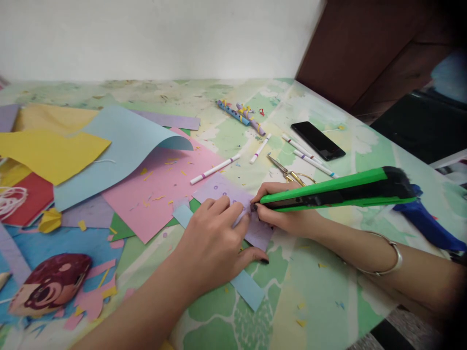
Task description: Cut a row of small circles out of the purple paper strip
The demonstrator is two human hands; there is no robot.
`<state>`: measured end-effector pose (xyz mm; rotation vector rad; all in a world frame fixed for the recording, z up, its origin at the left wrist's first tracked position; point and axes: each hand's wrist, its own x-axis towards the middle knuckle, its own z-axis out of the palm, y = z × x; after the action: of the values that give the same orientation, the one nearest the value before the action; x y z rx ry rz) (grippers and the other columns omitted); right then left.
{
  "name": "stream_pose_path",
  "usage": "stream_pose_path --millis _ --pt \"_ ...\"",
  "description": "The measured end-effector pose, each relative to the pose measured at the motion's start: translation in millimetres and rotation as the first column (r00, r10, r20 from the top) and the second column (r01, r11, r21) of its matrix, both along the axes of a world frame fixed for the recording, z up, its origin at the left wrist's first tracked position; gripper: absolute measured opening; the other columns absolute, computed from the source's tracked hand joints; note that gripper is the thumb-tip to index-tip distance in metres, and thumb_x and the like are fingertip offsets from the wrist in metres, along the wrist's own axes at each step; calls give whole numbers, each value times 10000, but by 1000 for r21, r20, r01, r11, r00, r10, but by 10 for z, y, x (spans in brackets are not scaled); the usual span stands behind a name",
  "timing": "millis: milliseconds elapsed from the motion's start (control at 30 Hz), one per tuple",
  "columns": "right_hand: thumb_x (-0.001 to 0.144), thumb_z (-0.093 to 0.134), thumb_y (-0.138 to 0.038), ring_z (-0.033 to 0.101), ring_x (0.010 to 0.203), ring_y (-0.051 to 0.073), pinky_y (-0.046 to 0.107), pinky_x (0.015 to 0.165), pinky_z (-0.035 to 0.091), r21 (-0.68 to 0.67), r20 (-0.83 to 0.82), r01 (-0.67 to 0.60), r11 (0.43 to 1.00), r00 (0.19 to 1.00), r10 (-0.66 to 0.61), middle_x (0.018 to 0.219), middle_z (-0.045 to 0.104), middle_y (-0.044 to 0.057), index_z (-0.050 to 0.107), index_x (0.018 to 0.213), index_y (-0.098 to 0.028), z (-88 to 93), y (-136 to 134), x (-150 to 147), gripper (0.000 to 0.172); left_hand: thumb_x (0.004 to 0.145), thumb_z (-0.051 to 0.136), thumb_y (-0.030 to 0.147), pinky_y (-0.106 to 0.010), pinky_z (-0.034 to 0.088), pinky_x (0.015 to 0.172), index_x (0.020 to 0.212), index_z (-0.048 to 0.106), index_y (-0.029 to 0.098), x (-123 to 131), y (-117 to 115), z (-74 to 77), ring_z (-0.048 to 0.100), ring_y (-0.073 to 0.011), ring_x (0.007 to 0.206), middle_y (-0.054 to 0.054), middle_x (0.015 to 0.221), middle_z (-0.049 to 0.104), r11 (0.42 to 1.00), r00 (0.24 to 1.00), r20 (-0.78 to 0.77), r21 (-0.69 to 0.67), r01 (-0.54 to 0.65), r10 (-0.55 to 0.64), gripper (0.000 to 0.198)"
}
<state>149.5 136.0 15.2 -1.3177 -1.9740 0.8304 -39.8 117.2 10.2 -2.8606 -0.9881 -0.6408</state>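
Observation:
In the head view my right hand [286, 214] grips a green and black utility knife [328, 192] close to its front end, tilted up to the right. Its tip is hidden by my fingers, over the right part of a purple paper piece [209, 187] with small rings on it. My left hand [215, 238] presses on that purple piece, fingers bent and thumb stretched out, holding nothing. Beneath the left hand runs a light blue paper strip [250, 289], its middle covered. Gold-handled scissors [284, 169] lie just beyond my right hand.
White markers [215, 169] lie near a black phone [318, 140]. Two decorated paper rolls [233, 113] rest at the back. Pink paper [156, 204], blue paper [120, 150] and yellow paper [51, 153] spread leftward. A patterned pouch-like object [51, 284] sits front left, a blue tool [430, 223] at right.

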Motion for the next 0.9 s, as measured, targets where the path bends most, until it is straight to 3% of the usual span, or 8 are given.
stream_pose_path --millis 567,733,900 --pt "722 587 -189 449 454 66 179 463 346 14 87 8 1000 996 -9 479 540 -54 605 655 -167 33 -12 -19 72 771 595 628 -376 403 583 781 682 149 15 18 6 471 -227 679 -65 692 544 999 1000 11 40 0 0 487" --pt "723 572 -158 461 494 70 178 487 373 -17 -11 -14 1000 1000 14 533 547 -47 598 675 -155 14 30 -19 55 771 601 623 -369 400 557 820 688 114 103 -40 -28 491 -238 677 -72 679 555 988 999 1 149 -48 49 518" --pt "732 582 -165 473 506 75 174 471 374 -8 -8 -32 999 999 32 560 567 -37 614 703 -150 4 58 -5 45 829 568 559 -361 366 512 711 653 115 211 -115 -65 478 -224 607 -52 606 513 958 988 -5 248 -146 152 467"
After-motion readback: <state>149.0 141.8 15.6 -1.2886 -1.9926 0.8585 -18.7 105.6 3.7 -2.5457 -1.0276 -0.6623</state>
